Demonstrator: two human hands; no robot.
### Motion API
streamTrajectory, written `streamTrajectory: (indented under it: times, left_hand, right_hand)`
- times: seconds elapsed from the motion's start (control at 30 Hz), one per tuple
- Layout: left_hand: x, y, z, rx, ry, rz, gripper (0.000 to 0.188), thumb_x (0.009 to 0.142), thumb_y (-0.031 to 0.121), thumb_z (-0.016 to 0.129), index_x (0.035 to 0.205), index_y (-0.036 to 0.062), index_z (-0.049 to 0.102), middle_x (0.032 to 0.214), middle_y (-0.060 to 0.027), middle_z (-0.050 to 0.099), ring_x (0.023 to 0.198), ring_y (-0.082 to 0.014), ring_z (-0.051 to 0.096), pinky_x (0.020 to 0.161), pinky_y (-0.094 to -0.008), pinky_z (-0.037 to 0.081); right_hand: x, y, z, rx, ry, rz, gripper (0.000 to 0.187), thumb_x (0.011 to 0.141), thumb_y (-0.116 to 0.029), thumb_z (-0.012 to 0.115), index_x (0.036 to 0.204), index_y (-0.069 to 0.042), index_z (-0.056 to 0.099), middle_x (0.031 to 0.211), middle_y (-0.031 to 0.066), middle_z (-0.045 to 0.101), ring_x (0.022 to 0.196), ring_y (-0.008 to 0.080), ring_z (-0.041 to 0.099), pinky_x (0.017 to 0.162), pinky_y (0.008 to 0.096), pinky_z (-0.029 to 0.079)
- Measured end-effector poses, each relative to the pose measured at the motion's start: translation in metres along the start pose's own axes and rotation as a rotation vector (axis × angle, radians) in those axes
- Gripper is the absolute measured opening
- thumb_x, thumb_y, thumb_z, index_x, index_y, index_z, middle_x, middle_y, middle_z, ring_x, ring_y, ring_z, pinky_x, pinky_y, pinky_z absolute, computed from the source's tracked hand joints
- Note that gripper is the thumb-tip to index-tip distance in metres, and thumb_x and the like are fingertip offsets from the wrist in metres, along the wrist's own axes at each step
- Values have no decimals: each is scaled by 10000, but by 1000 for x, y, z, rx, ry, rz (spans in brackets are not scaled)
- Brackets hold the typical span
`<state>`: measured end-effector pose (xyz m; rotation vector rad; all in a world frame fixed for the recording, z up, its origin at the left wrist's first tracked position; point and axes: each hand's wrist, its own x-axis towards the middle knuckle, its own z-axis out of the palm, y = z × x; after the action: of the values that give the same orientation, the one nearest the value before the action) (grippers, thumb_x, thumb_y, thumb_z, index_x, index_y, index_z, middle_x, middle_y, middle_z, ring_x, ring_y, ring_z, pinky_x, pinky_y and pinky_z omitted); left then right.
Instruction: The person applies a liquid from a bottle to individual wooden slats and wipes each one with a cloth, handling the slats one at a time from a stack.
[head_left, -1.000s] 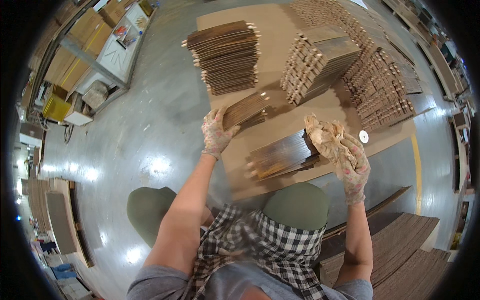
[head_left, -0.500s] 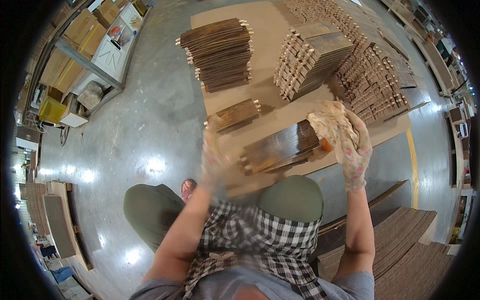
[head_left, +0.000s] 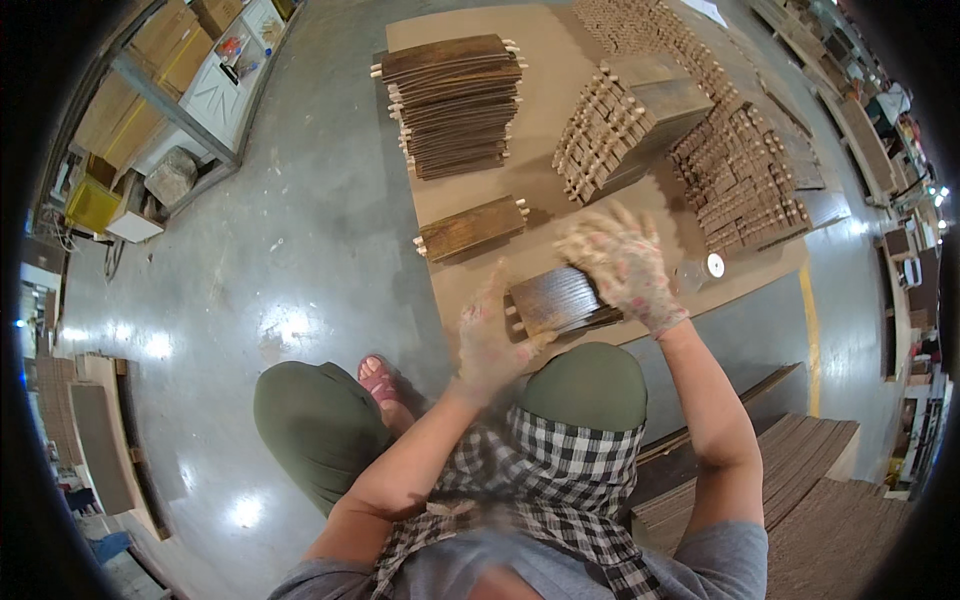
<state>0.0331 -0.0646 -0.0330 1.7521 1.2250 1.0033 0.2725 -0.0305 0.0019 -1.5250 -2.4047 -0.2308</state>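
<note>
Right of centre in the frame, the gloved right hand [head_left: 632,268] lies over the right end of a dark wooden board pile [head_left: 553,300]; blur hides its grip, so I cannot tell whether it holds anything. The gloved left hand [head_left: 490,335], also blurred, is spread open and empty beside the pile's left end. Just above, a smaller board pile [head_left: 473,230] rests on brown sheeting [head_left: 548,150]. A white disc [head_left: 715,265] lies to the right; a tall stack [head_left: 452,110] stands at upper centre.
</note>
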Motion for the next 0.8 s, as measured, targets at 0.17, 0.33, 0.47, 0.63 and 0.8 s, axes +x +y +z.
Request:
streamTrajectory:
  times: [0.17, 0.33, 0.47, 0.63, 0.8]
  left_hand:
    - [-3, -1, 5, 26, 18, 124, 1129, 624, 308, 927, 1508, -37, 316, 1238, -227, 621, 1127, -374, 602, 952, -459, 484]
    - [-2, -7, -1, -18, 56, 105, 1185, 611, 321, 935, 1522, -47, 271, 1228, -210, 632, 1137, -366, 596, 949, -456, 480]
    - [-1, -13, 1, -66, 37, 81, 1215, 621, 250, 934, 1545, -33, 197, 1180, -201, 652, 1046, -338, 671, 872, -420, 550]
    - [-2, -1, -1, -70, 77, 140, 1239, 616, 245, 940, 1552, -27, 175, 1179, -211, 649, 1022, -341, 698, 840, -409, 581]
    - [1, -5, 2, 44, 146, 241, 1242, 622, 265, 946, 1549, -29, 174, 1200, -218, 638, 1044, -344, 691, 843, -400, 585]
  right_hand:
    - [-30, 82, -17, 53, 12, 210, 299, 944, -95, 591, 1235, -88, 657, 1204, 66, 693, 1124, 225, 643, 975, 304, 509]
    - [18, 8, -64, 555, -45, 435, 253, 873, -158, 688, 1099, -44, 687, 1056, 126, 714, 1005, 288, 677, 886, 388, 541]
    - [35, -27, -49, 110, -381, 79, 416, 795, -372, 742, 1050, -46, 705, 1081, 169, 713, 1020, 352, 679, 862, 439, 542]
    - [81, -34, -41, 93, -822, 245, 485, 734, -431, 776, 984, -18, 728, 1032, 199, 723, 993, 373, 690, 853, 446, 545]
    - [96, -41, -37, 103, -813, 168, 454, 733, -410, 770, 919, 2, 732, 934, 215, 723, 903, 369, 705, 812, 444, 558]
